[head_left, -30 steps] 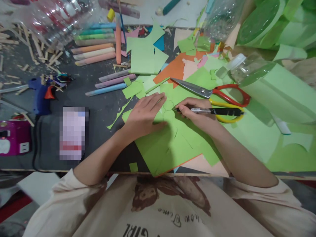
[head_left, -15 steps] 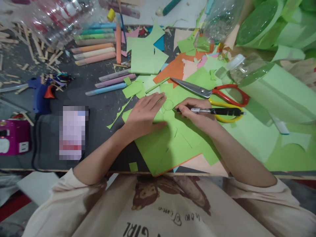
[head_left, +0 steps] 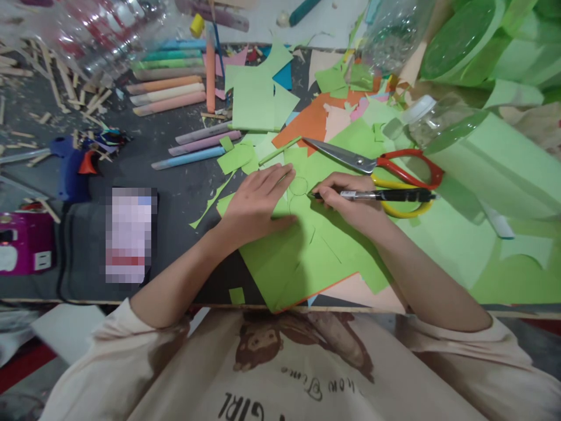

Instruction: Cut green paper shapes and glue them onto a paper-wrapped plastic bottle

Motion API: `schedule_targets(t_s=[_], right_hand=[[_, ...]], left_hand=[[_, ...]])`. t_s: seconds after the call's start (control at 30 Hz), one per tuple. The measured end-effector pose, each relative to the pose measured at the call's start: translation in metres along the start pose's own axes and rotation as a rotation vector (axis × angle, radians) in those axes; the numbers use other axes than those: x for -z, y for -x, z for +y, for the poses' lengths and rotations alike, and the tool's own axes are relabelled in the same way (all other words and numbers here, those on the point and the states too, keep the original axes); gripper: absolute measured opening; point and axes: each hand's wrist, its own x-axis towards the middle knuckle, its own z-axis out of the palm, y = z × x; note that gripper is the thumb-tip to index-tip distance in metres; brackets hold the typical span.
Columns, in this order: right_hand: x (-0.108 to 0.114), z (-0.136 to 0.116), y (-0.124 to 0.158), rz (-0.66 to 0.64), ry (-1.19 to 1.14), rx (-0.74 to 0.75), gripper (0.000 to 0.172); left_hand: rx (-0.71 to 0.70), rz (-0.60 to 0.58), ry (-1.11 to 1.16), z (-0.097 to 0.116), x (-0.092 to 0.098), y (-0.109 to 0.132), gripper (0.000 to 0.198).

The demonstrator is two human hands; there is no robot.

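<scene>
A sheet of bright green paper (head_left: 280, 269) lies at an angle in front of me, with a small drawn circle and several thin lines on it. My left hand (head_left: 258, 202) rests flat on the sheet, fingers stretched out just left of the circle. Pinched in my right hand (head_left: 350, 202) is a black pen (head_left: 397, 195), its tip on the paper by the circle's lower right edge. Scissors (head_left: 350, 158) with one red and one yellow handle lie just beyond the right hand, blades pointing left, the yellow loop partly under the pen.
At the left are a blurred-out phone (head_left: 129, 234), a blue glue gun (head_left: 72, 169) and a magenta box (head_left: 26, 242). Coloured markers (head_left: 169, 88) lie beyond. A clear bottle wrapped in green paper (head_left: 495, 158) lies at the right, among paper scraps (head_left: 302, 126).
The pen's back end has tipped slightly, and its tip has barely shifted near the circle. My left hand stays where it was.
</scene>
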Motion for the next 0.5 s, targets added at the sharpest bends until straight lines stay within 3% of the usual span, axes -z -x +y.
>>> schedule_targets(t_s=[0.33,0.5], right_hand=[[0.0012,-0.002,-0.0006,-0.006,-0.025,-0.009,0.014],[0.0031,-0.0024,-0.002,-0.03,-0.148,-0.098,0.012]], left_hand=[[0.004,-0.002,0.018,0.0007,0.0003,-0.0006,0.072],[0.003,0.026,0.03,-0.0001,-0.0009,0.0007,0.071]])
